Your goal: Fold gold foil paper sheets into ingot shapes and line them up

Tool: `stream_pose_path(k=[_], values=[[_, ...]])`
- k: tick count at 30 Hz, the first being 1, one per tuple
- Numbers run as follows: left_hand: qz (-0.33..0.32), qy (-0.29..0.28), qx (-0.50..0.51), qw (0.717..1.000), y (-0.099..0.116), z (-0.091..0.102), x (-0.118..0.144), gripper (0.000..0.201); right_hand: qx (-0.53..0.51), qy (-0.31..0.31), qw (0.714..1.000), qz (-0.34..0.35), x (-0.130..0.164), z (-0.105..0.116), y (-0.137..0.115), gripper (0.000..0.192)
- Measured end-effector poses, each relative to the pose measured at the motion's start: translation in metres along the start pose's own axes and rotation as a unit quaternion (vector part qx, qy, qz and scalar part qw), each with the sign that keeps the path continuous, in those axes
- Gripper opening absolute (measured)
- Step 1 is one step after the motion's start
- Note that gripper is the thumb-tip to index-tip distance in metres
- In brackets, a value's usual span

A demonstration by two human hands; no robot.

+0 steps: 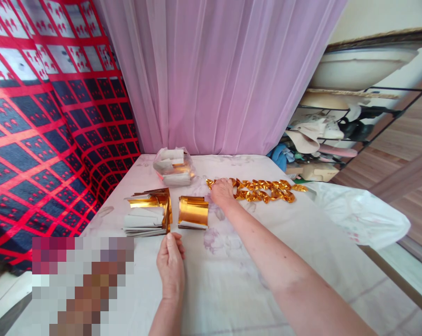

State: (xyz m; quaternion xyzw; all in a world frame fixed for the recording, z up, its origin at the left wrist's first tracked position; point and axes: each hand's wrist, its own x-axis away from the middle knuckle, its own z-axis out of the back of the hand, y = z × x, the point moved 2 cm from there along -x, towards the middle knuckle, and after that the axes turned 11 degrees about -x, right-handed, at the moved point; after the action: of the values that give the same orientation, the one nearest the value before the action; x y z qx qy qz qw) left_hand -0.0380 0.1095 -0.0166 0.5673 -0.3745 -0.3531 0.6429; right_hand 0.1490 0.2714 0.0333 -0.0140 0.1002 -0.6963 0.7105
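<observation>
Right hand (222, 190) rests, fingers closed, on the folded gold pieces (263, 190) near the table's (232, 280) far edge, steadying them; our left hand (171, 266) lies loosely curled, empty, below the gold sheets (193, 211).

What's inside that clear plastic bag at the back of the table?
The clear plastic bag holds a loose bundle of white paper slips, some showing gold edges. The crinkled plastic and upper slips hide whatever lies at the bottom. Neither hand touches it; the right hand rests on the gold chain.

Bare cloth (239, 280) lies open in front; foil stacks (162, 210) and gold chain (263, 190) crowd the far side.
</observation>
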Motion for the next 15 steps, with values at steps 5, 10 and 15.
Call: stream_pose_path(k=[5,10,15], values=[[-0.002,0.001,0.002,1.000,0.002,0.000,0.000,0.060,-0.032,0.024,0.999,0.009,0.006,0.005,0.000,0.030],[-0.012,0.001,0.001,1.000,0.002,0.000,0.000,0.057,-0.077,0.059,0.995,0.005,0.030,0.004,0.002,0.032],[-0.022,0.001,-0.004,1.000,-0.001,0.000,-0.003,0.055,-0.138,0.067,0.988,-0.014,0.070,-0.015,0.002,0.036]])
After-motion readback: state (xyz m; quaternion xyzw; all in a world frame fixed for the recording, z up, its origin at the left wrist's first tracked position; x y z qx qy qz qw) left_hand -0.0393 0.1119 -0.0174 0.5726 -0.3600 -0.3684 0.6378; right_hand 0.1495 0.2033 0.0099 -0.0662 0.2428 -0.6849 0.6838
